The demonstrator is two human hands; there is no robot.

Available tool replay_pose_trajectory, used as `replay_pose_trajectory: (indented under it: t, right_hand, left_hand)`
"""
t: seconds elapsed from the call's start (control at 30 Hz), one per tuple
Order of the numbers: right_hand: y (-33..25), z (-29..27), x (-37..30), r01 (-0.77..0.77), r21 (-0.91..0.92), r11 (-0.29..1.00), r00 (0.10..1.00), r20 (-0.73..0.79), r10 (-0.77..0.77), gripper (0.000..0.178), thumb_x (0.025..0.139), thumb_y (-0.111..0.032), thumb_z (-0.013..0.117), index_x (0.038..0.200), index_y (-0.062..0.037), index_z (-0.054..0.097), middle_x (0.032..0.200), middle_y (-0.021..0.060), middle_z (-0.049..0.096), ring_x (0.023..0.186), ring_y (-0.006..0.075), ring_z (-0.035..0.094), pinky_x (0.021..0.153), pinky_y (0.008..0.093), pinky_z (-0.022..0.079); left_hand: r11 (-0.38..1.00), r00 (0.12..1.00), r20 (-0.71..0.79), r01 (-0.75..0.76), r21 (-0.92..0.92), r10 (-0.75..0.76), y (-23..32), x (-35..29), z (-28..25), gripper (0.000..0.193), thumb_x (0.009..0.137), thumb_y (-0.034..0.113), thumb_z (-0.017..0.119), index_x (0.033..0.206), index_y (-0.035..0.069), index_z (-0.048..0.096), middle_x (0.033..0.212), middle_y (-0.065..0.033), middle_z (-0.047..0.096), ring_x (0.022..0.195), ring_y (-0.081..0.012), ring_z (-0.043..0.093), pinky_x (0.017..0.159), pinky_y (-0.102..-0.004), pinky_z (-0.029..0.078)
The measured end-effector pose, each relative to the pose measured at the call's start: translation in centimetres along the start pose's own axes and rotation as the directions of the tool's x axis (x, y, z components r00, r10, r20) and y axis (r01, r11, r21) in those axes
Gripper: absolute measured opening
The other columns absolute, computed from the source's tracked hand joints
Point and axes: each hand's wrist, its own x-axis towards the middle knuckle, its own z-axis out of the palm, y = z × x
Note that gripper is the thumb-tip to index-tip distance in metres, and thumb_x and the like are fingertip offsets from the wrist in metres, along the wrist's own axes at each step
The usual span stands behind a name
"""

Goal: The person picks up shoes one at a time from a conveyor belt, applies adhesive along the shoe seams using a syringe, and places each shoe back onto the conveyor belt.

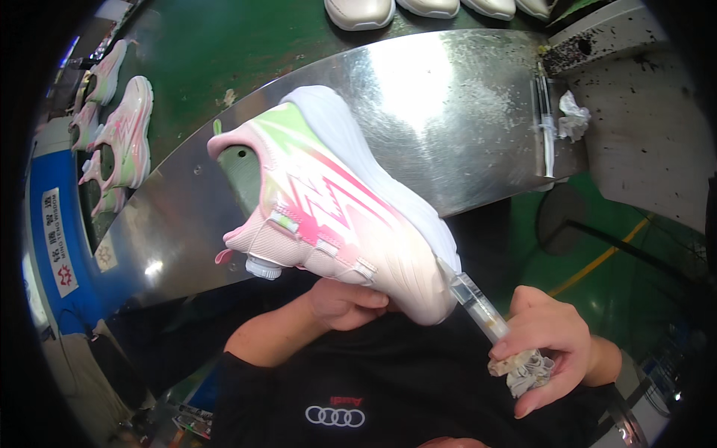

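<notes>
A pink, white and light green sneaker (pixel 351 216) is tilted in front of me, toe toward the lower right. A grey-green shoe last (pixel 240 179) fills its opening, and a white dial (pixel 264 267) sits at the tongue. My left hand (pixel 347 302) grips the shoe from below near the forefoot; part of its fingers is hidden behind it. In my closed right hand (pixel 553 336) is a clear syringe (pixel 478 305), its tip at the seam between upper and sole near the toe. A crumpled whitish wad (pixel 529 372) is also held in that hand.
Under the shoe lies a shiny curved metal work surface (pixel 478 97). Another syringe (pixel 548 142) and a crumpled tissue (pixel 573 116) lie at its right end. Similar pink sneakers (pixel 127 134) stand at the left, and pale shoes (pixel 426 7) line the far edge.
</notes>
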Motion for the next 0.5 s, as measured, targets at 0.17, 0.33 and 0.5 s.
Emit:
replay_pose_trajectory:
  t: [0.17,0.33,0.5]
  right_hand:
    - [-1.2,-0.1,-2.6,0.042,-0.065,0.997,0.994,-0.099,-0.048,0.057,0.063,-0.038,0.083,0.103,-0.0025,0.064,0.084,0.0018,0.069,0.055,0.0137,0.042,0.056,0.0285,0.027]
    - [-1.5,-0.1,-4.0,0.068,-0.139,0.988,0.979,-0.179,-0.092,0.056,0.065,-0.039,0.082,0.103,-0.0024,0.064,0.084,0.002,0.069,0.055,0.0133,0.042,0.055,0.0285,0.026]
    - [-1.3,-0.2,-3.9,0.085,-0.288,0.954,0.976,-0.168,-0.138,0.052,0.065,-0.039,0.082,0.1,-0.0052,0.065,0.077,0.0014,0.065,0.053,0.0135,0.037,0.053,0.0281,0.025]
  left_hand:
    - [0.998,0.99,0.13,-0.051,0.032,0.046,0.3,3.0,0.9,0.073,0.073,-0.005,0.066,0.137,0.009,0.034,0.126,-0.0138,0.052,0.113,-0.0309,0.054,0.09,-0.044,0.05]
    - [0.993,0.952,0.286,-0.118,0.015,0.109,0.5,5.1,1.0,0.048,0.084,-0.002,0.061,0.128,0.006,0.045,0.122,-0.0143,0.055,0.114,-0.0284,0.054,0.093,-0.0435,0.049]
    - [0.992,0.952,0.285,-0.121,0.018,0.111,0.9,5.9,1.4,0.043,0.085,0.0,0.06,0.126,0.006,0.047,0.121,-0.0136,0.056,0.113,-0.0275,0.054,0.091,-0.0421,0.05]
